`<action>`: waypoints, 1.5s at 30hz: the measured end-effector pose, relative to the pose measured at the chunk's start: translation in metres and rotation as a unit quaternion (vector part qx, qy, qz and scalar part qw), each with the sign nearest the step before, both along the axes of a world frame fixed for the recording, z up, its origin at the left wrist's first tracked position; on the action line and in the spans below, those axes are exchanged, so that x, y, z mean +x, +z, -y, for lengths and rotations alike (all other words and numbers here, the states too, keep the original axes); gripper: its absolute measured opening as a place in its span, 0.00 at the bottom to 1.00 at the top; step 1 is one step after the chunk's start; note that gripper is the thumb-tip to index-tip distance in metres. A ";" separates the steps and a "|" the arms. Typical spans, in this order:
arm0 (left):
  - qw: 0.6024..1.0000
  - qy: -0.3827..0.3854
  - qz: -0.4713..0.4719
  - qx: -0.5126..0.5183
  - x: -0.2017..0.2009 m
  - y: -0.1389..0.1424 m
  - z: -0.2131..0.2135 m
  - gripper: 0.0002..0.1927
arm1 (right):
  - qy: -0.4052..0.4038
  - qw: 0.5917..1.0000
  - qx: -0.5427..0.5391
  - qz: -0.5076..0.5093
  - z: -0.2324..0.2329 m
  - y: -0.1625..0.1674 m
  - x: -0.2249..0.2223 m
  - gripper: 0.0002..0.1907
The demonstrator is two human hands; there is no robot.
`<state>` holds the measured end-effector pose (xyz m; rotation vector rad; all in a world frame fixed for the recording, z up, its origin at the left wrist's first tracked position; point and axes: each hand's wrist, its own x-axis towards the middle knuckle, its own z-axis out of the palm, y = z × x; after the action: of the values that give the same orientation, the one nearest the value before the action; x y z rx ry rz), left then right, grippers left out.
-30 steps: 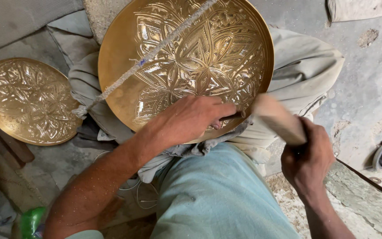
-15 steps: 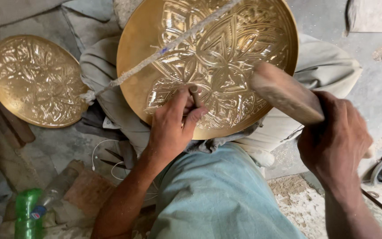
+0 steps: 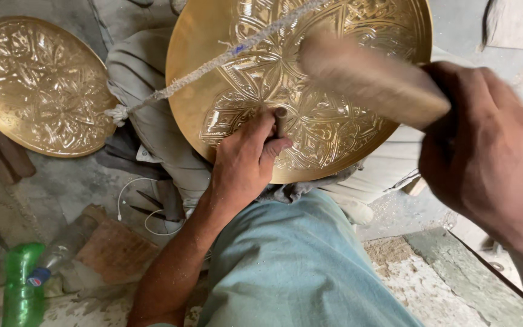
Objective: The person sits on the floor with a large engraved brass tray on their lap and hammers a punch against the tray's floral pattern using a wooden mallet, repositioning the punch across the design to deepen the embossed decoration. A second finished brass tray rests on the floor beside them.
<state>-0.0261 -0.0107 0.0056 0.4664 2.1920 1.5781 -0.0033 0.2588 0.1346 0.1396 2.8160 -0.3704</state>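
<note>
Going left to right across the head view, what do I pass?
green bottle → small brass plate → left hand holding the punch on the large brass tray → wooden mallet → right hand

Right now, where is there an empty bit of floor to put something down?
One bare patch is the grey floor between the small brass plate and the white cable. Another lies lower right, the dusty floor beside the blue-green trouser leg. It is crowded around the big brass plate, where the left hand holds a punch and the right hand swings a mallet.
</note>
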 end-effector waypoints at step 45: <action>0.999 -0.022 0.005 -0.036 -0.013 0.008 -0.006 0.17 | -0.013 0.979 0.125 0.159 0.006 0.007 -0.033 0.18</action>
<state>-0.0387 -0.0043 0.0141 0.4805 2.2074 1.4707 -0.0358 0.2527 0.1414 0.2636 2.5317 0.0063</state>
